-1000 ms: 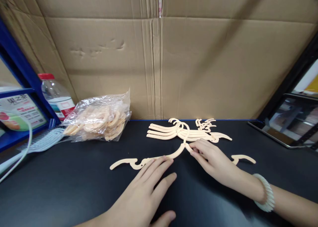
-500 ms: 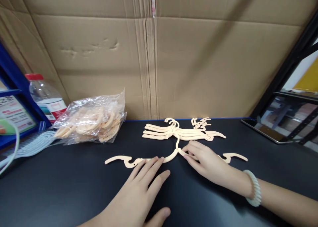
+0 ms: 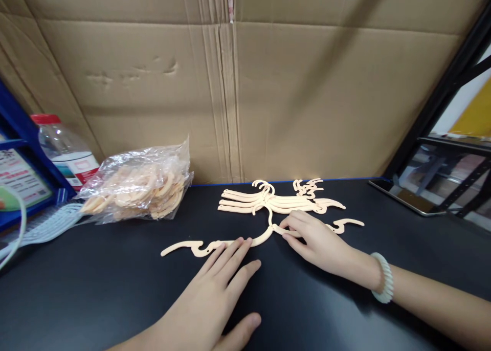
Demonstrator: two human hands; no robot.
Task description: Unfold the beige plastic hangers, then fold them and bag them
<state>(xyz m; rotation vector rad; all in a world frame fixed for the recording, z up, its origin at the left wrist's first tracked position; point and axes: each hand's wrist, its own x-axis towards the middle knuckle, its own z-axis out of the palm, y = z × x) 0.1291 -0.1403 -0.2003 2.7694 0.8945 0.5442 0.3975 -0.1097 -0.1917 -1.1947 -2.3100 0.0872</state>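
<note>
A cream folding clothes hanger (image 3: pixel 262 237) lies spread on the black table, its hook pointing away from me. My left hand (image 3: pixel 217 294) rests flat with fingers apart, the fingertips on the hanger's left arm. Between thumb and fingers, my right hand (image 3: pixel 316 243) pinches the right arm close to the centre joint. Part of that arm is hidden behind the hand, and its notched end shows beyond. Just past the hook lie several stacked cream hangers (image 3: pixel 245 202); the hook's tip meets or overlaps the stack, I cannot tell which.
A clear plastic bag (image 3: pixel 138 182) of cream hanger parts sits at the back left, before a red-capped bottle (image 3: pixel 67 151). Small cream hook pieces (image 3: pixel 308 188) lie behind the stack. Cardboard (image 3: pixel 326 100) walls off the back. A dark-screened device (image 3: pixel 402 200) lies at the right.
The hanger's right arm has swung away from me, its outer end now higher and nearer the centre. My right hand moved with it. The left hand stays on the left arm.
</note>
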